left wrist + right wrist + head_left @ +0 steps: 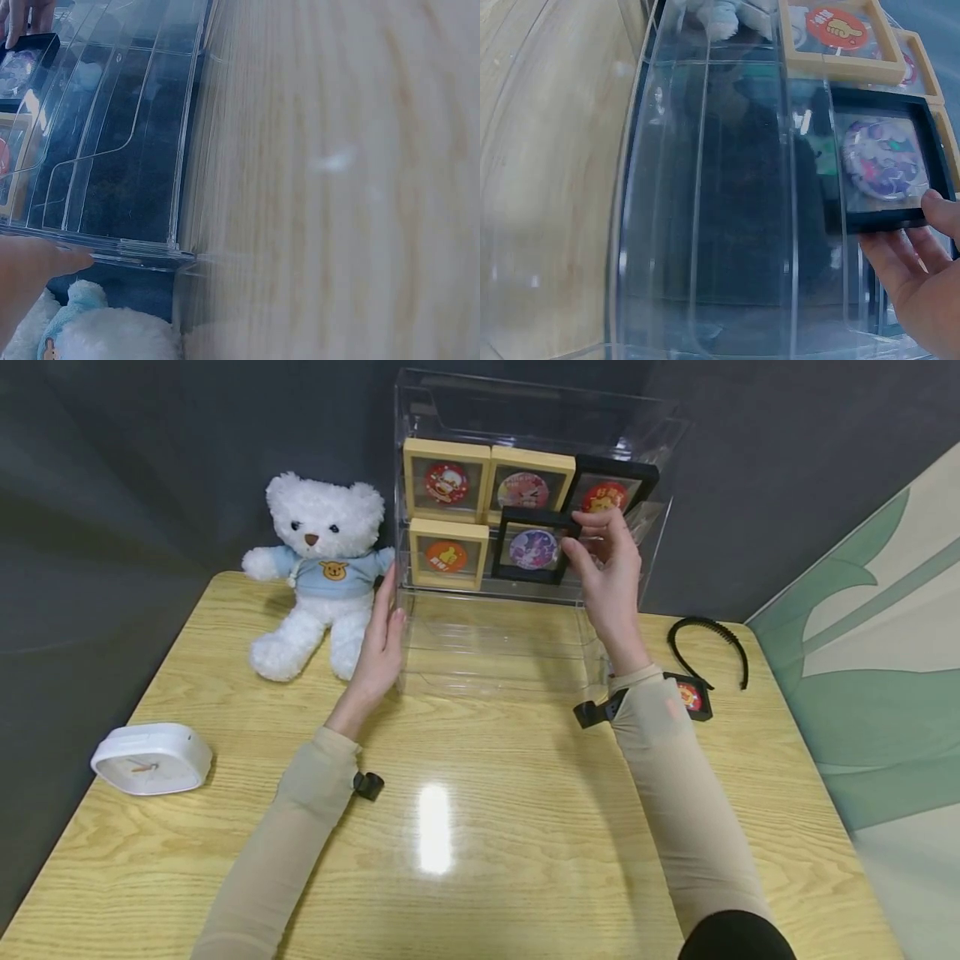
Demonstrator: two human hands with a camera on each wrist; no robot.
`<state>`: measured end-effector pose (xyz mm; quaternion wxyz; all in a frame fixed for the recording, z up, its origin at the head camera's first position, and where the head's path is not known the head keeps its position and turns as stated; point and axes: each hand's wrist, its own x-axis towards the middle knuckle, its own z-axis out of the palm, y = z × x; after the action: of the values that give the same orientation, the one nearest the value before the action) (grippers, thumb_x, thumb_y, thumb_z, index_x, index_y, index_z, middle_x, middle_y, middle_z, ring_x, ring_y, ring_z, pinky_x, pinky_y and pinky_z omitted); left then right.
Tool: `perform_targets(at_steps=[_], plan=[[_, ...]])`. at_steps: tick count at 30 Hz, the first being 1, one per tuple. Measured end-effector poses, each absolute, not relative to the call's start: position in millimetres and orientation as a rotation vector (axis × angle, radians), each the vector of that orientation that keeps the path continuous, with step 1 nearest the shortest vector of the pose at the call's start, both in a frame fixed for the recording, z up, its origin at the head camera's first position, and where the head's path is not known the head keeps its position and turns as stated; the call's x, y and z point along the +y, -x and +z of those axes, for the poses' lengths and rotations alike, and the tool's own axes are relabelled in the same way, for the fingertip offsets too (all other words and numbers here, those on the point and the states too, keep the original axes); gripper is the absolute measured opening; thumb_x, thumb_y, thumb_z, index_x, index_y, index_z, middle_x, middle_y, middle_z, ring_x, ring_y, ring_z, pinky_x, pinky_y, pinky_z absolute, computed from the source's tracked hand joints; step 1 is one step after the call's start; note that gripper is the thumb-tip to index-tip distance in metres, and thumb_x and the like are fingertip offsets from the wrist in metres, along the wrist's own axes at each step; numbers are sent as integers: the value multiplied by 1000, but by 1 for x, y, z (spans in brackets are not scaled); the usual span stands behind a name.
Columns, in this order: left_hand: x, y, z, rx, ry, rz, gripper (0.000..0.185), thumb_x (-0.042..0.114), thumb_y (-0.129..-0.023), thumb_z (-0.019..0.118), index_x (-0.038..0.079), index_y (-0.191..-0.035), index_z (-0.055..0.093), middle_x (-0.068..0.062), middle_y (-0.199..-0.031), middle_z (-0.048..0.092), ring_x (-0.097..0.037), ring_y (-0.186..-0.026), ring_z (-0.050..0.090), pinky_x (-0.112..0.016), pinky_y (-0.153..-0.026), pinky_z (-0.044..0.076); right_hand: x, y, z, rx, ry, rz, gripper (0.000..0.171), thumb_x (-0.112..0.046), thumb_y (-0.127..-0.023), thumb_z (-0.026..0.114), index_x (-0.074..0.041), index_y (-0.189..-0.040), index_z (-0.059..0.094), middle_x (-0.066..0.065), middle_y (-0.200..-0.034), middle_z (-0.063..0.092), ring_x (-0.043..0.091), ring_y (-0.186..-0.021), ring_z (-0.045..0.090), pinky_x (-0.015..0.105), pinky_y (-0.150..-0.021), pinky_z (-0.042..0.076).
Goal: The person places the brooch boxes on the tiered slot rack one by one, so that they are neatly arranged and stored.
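The clear display case (pixel 525 635) holds five framed badges — right hand (pixel 611 568) pinches the black frame (pixel 532 547) inside it, left hand (pixel 381 647) lies flat against its side; teddy bear (pixel 318 572) beside it on the wooden surface (pixel 480 827).

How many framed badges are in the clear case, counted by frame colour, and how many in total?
Wooden frames: 3
Black frames: 2, one at the back and one gripped by the right hand
Total: 5
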<state>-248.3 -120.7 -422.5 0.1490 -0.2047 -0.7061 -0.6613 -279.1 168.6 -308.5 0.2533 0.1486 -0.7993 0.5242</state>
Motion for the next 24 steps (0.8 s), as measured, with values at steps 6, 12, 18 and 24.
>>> perform_targets(at_steps=[6, 12, 18, 24], plan=[[-122, 249, -424, -2028, 598, -1912, 59, 3, -116, 28, 5, -172, 11, -10, -179, 9, -21, -163, 11, -35, -130, 21, 169, 282, -320, -2186, -429, 1397, 26, -2, -103, 68, 6, -128, 63, 14, -131, 67, 15, -108, 65, 27, -96, 56], [-122, 249, -422, -2027, 589, -1910, 60, 2, -116, 28, 6, -172, 10, -9, -179, 10, -20, -163, 11, -35, -130, 21, 169, 282, -324, -2150, -431, 1437, 27, -2, -104, 68, 6, -128, 62, 13, -130, 67, 18, -110, 65, 28, -98, 55], [-121, 248, -422, -2035, 586, -1907, 59, 2, -116, 28, 5, -172, 10, -10, -179, 9, -22, -163, 10, -34, -131, 18, 172, 279, -329, -2162, -443, 1417, 29, -3, -105, 67, 5, -132, 61, 11, -123, 66, 17, -105, 67, 23, -85, 56], [-121, 247, -422, -2038, 591, -1891, 59, 2, -116, 28, 5, -172, 10, -10, -179, 9, -21, -163, 10, -33, -131, 16, 176, 275, -328, -2219, -442, 1432, 33, -8, -106, 66, -1, -138, 60, 11, -125, 66, 17, -107, 66, 23, -82, 54]])
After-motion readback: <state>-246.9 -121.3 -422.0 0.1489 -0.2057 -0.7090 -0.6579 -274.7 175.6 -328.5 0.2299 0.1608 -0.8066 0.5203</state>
